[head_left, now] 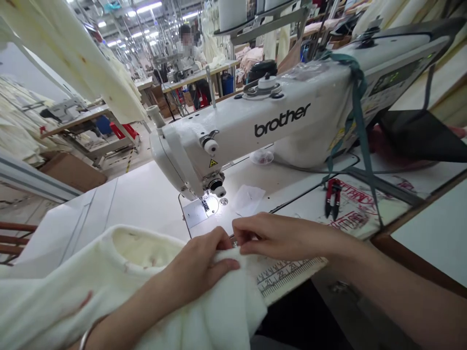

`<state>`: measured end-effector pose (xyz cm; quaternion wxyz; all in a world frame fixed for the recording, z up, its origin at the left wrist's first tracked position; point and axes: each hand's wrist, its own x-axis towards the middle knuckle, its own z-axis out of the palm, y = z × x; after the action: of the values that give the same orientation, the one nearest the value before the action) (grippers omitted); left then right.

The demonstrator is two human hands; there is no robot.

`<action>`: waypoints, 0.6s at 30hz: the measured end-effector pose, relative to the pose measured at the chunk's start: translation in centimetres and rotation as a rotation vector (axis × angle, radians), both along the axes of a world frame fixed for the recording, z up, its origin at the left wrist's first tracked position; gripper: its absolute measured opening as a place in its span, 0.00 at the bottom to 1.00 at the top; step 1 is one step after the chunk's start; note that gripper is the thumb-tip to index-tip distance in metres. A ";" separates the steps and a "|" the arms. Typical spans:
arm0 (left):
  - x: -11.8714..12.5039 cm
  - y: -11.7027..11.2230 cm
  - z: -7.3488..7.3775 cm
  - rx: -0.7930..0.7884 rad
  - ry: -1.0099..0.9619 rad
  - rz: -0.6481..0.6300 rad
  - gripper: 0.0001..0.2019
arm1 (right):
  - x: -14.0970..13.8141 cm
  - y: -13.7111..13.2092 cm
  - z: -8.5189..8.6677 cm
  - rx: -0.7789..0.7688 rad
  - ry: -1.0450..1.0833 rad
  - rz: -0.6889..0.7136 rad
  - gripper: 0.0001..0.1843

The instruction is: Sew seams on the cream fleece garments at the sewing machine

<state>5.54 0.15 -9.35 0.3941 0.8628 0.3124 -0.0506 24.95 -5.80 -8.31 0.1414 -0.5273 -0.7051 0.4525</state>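
A cream fleece garment (109, 287) lies bunched across the near edge of the sewing table. My left hand (204, 265) is closed on its right edge, thumb on top of the cloth. My right hand (273, 236) meets it from the right, fingertips pinched on the same edge of the fabric. Both hands sit just in front of the needle plate (199, 210) of a white Brother sewing machine (262, 126), which is lit by its lamp.
Red-handled thread snips (332, 194) lie on the table to the right. A printed ruler strip (284, 274) runs along the table's front edge. A small white fabric piece (248, 198) lies near the needle. Another person sits at a far machine (188, 48).
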 end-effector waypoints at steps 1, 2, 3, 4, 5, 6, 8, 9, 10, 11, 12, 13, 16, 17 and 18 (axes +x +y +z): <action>0.0 0.1 0.3 -0.022 0.003 0.014 0.11 | 0.0 0.3 0.1 -0.027 0.013 0.002 0.06; 0.1 0.3 0.6 -0.048 0.019 0.022 0.12 | 0.0 0.4 0.2 -0.051 0.032 -0.003 0.07; 0.1 0.4 0.8 -0.076 0.046 0.024 0.13 | 0.0 0.5 0.1 -0.068 0.048 -0.009 0.07; 0.2 0.6 1.1 -0.103 0.081 0.023 0.14 | -0.1 0.6 0.1 -0.081 0.053 -0.011 0.06; 0.2 0.8 1.2 -0.127 0.116 0.022 0.15 | -0.1 0.6 0.0 -0.081 0.048 -0.014 0.05; 0.3 0.9 1.3 -0.148 0.142 0.026 0.15 | -0.1 0.5 -0.1 -0.063 0.034 -0.018 0.05; 0.3 1.0 1.4 -0.178 0.154 0.051 0.15 | -0.2 0.3 -0.2 0.008 -0.010 -0.027 0.05; 0.4 0.9 1.3 -0.181 0.146 0.070 0.15 | -0.2 0.2 -0.3 0.039 -0.024 -0.035 0.05; 0.4 0.8 1.2 -0.178 0.133 0.090 0.14 | -0.1 0.1 -0.3 0.056 -0.024 -0.049 0.04; 0.5 0.6 1.1 -0.168 0.117 0.109 0.13 | -0.1 0.0 -0.4 0.055 -0.014 -0.065 0.03; 0.5 0.4 1.0 -0.148 0.100 0.122 0.12 | 0.0 -0.1 -0.4 0.034 0.005 -0.082 0.01; 0.5 0.2 1.0 -0.120 0.080 0.130 0.11 | 0.1 -0.2 -0.4 -0.003 0.031 -0.096 0.03; 0.5 -0.5 0.9 -0.013 0.043 0.141 0.10 | 0.2 -0.4 -0.6 -0.138 0.127 -0.105 0.12; 0.5 -0.7 0.9 0.023 0.044 0.145 0.10 | 0.2 -0.5 -0.8 -0.172 0.156 -0.105 0.11; 0.4 -0.8 0.9 0.054 0.047 0.152 0.09 | 0.1 -0.5 -0.9 -0.196 0.189 -0.110 0.09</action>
<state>5.95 -0.69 -8.40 0.3659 0.8456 0.3872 -0.0323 25.04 -6.31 -9.25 0.1795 -0.5316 -0.6110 0.5585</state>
